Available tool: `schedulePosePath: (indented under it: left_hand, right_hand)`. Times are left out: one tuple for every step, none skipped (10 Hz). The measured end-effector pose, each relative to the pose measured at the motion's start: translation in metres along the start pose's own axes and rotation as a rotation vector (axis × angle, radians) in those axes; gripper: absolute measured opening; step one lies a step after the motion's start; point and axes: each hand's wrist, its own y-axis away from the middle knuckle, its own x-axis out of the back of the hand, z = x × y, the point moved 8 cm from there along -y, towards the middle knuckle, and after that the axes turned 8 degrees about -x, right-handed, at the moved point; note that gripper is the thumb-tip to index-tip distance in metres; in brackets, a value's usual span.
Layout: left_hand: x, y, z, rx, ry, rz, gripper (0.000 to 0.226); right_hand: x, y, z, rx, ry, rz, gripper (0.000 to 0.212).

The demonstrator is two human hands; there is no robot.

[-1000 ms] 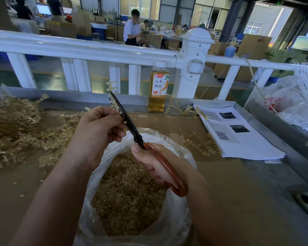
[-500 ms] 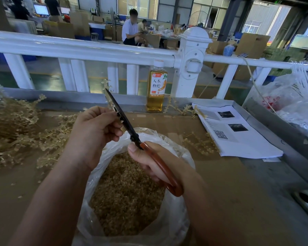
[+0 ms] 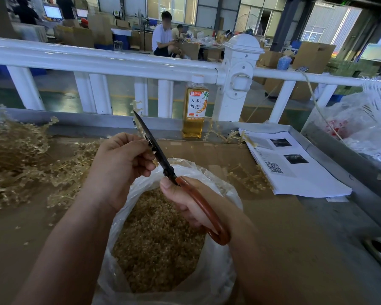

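Not much has moved in the last second. The left hand is still parked over the plastic bag, fingers curled and pinching a tan plastic sprue that pokes up behind the blades. The right hand is wrapped round the orange handles of the scissors, and the blades look closed as far as I can tell. So it's probably mid-snip on the same sprue, with bits dropping onto the clipped pieces in the bag. A big pile of uncut sprues waits to the left.
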Motion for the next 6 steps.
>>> schedulePosePath:
  left_hand:
    - [-0.0011,0.0003,0.0003,0.001,0.004,0.006,0.022]
    - [-0.0011,0.0001,0.0003,0.004,0.003,0.014,0.022]
    - [-0.0001,0.0002,0.0009,0.006,-0.003,0.015,0.022]
    - [0.0008,0.0000,0.0018,0.001,-0.006,0.009,0.021]
    - [0.0013,-0.0010,0.0008,0.005,-0.018,0.004,0.021]
    - [0.0018,-0.0018,-0.0002,0.006,-0.025,0.008,0.022]
  right_hand:
    - [-0.0006,-0.0007,-0.0001,0.001,0.007,0.000,0.026]
    - [-0.0005,-0.0002,-0.0019,-0.006,0.001,0.001,0.030]
    - [-0.0008,0.0001,-0.0023,-0.007,0.011,-0.007,0.028]
    - [-0.0012,0.0013,-0.0030,0.008,0.002,-0.007,0.026]
    - [-0.0023,0.0039,-0.0055,0.020,-0.001,-0.006,0.026]
    - [-0.0032,0.0041,-0.0063,0.020,0.020,-0.003,0.028]
